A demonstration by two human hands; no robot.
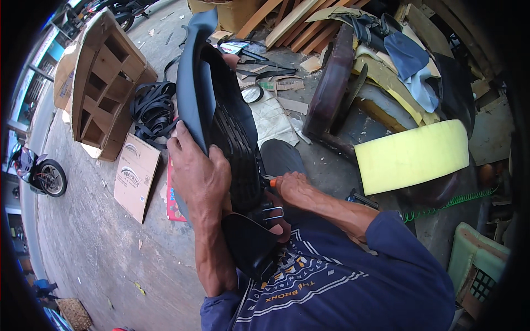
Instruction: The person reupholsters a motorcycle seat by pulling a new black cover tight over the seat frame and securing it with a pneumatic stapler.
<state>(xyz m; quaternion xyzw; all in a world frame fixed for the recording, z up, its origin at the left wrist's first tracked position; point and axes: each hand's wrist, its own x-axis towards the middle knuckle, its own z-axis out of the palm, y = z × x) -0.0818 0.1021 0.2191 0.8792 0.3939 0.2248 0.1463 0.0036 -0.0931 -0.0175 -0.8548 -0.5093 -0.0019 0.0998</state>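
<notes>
A long black seat (232,154), with a ribbed underside and a loose black cover (193,83) along its edge, stands on end against my body. My left hand (199,171) grips the cover at the seat's left edge, fingers bent over it. My right hand (295,187) is closed round an orange-handled tool (273,181), which looks like pliers, at the seat's right edge; its tip is hard to make out. A metal bracket (275,214) shows on the seat's lower end. A coil of black strips (152,113) lies beyond my left hand.
Left are cardboard structures (107,83), a flat cardboard piece (135,182) and a parked motorcycle (47,174). Right are yellow foam (411,157), a maroon seat (328,88), scraps (408,60) and a green coiled hose (441,207). Wooden slats (292,22) lie at the back.
</notes>
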